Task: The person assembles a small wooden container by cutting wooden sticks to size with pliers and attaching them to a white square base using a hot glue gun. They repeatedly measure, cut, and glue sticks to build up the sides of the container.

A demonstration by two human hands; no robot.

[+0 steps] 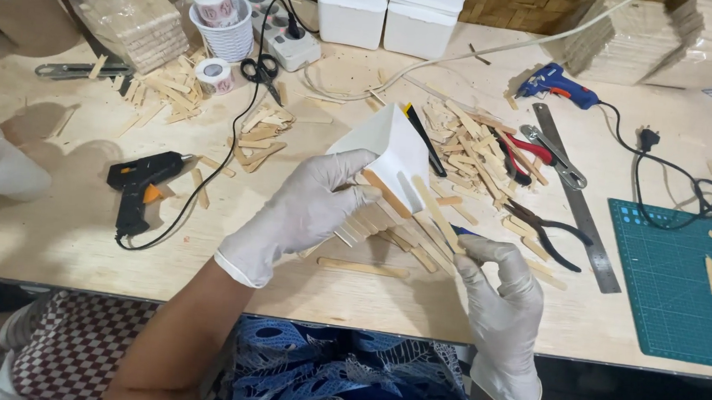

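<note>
Held above the surface [61,229], the white paper box [389,148] looks light and easily crushed, so the left hand [305,213] cups its side with fingers spread, while the right hand [496,293] pinches a thin, stiff wooden stick [435,210] by its lower end.

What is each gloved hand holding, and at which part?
The left hand grips the white box at its lower side, where wooden sticks are attached. The right hand pinches the lower end of one wooden stick leaning against the box.
</note>
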